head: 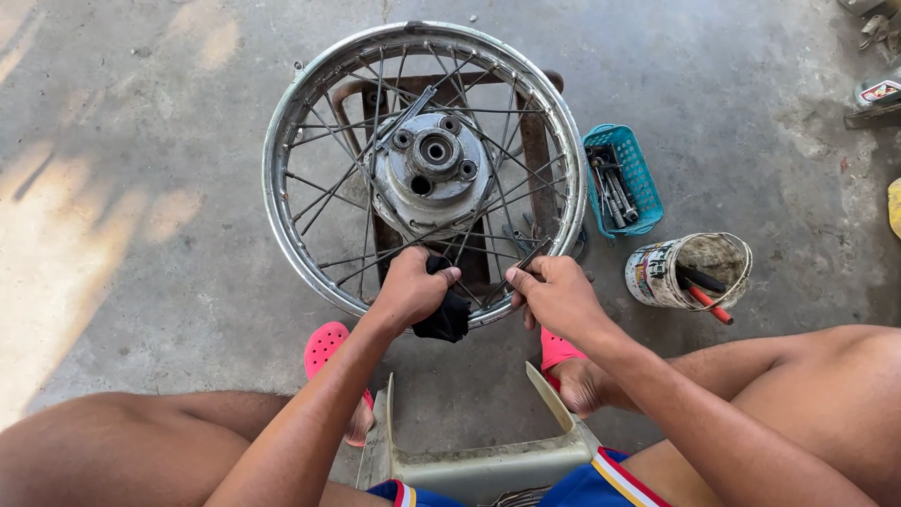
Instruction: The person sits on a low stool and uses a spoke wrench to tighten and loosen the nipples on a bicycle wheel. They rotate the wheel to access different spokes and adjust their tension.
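A spoked motorcycle wheel (310, 94) with a chrome rim lies flat on a rusty metal stand (537, 150), its grey hub (430, 169) in the middle. My left hand (409, 286) presses a black cloth (447, 317) against the near part of the rim. My right hand (556, 293) pinches a thin spoke (522, 261) just inside the near rim. Both hands sit close together at the wheel's near edge.
A teal plastic basket (640, 178) with metal tools stands right of the wheel. Beside it is a dirty can (657, 272) holding red-handled tools. I sit on a low pale stool (479, 460), feet in pink sandals (325, 345) on concrete floor. Small items lie top right.
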